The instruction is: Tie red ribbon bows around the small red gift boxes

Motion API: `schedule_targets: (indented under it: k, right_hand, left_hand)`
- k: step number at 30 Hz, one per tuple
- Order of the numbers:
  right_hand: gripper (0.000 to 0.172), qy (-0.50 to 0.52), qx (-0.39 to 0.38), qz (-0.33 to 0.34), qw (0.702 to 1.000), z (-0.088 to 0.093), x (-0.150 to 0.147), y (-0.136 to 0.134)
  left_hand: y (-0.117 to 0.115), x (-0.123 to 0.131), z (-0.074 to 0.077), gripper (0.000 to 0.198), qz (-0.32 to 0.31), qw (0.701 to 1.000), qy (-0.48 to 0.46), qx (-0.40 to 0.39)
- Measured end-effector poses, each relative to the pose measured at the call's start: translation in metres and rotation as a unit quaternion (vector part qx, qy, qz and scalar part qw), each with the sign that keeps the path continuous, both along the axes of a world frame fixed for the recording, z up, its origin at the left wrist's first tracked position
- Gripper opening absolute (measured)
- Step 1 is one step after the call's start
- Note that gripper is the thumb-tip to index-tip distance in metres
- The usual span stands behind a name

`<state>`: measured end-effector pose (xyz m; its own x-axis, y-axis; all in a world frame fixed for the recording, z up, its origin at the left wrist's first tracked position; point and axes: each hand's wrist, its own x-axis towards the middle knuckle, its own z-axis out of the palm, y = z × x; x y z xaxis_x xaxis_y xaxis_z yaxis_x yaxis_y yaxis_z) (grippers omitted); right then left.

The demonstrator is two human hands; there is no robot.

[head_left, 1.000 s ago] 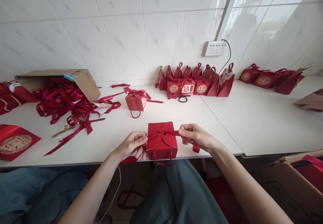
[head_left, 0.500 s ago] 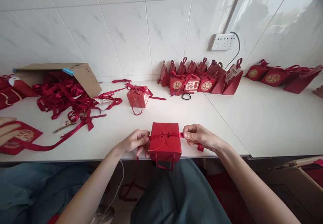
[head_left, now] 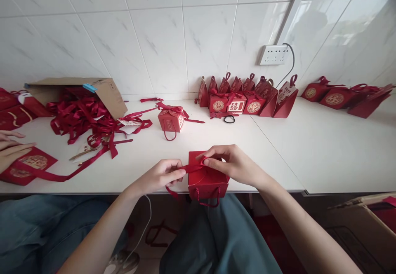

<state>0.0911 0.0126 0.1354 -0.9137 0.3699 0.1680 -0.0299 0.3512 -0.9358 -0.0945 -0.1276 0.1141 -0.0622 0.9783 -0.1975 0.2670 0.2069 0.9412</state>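
Note:
A red gift box (head_left: 207, 185) with a twisted cord handle stands at the table's front edge, in front of my lap. Across its top runs a red ribbon (head_left: 192, 168). My left hand (head_left: 163, 174), just left of the box, pinches the ribbon's left part, and a tail hangs below the fingers. Over the box top my right hand (head_left: 230, 162) is closed on the ribbon near the middle, where a small loop shows at the thumb. Part of the lid is hidden behind the right fingers.
A cardboard box (head_left: 114, 99) lies on its side, spilling red ribbons (head_left: 77, 119). Behind my box stands a small tied gift box (head_left: 171, 119). Several finished boxes (head_left: 236, 103) line the wall near a black hair tie (head_left: 229, 119). At left, another person's hand (head_left: 12, 150) rests on a flat red box.
My right hand has moved left from beside the box to over its lid, bringing the ribbon with it. My left hand keeps its pinch. The other person's hands shifted slightly.

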Motion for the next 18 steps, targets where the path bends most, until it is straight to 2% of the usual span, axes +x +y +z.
schedule_targets:
  k: [2, 5, 9, 12, 15, 18]
  right_hand:
    - [0.016, 0.002, 0.057, -0.055, 0.997, -0.006, -0.004, -0.004]
    - [0.016, 0.012, 0.098, -0.085, 0.991, -0.014, -0.005, -0.009]
    - [0.021, 0.027, 0.123, -0.069, 0.990, -0.017, -0.002, -0.008]
    - [0.018, 0.028, 0.109, -0.077, 0.991, -0.018, -0.002, -0.007]
    - [0.008, 0.037, 0.057, -0.098, 0.993, -0.020, -0.006, -0.006]
    - [0.015, 0.038, 0.012, -0.127, 0.991, -0.022, -0.010, -0.006]
  left_hand:
    - [-0.006, 0.001, 0.008, 0.020, 0.020, 0.997, 0.065, 0.020]
    - [-0.012, 0.006, 0.018, 0.036, 0.034, 0.983, 0.171, 0.061]
    - [-0.010, 0.014, 0.028, 0.014, 0.014, 0.952, 0.295, 0.079]
    - [-0.006, 0.018, 0.034, 0.020, 0.011, 0.931, 0.346, 0.112]
    - [-0.002, 0.022, 0.040, 0.022, 0.008, 0.916, 0.373, 0.149]
    - [0.004, 0.026, 0.045, 0.022, -0.010, 0.887, 0.426, 0.177]
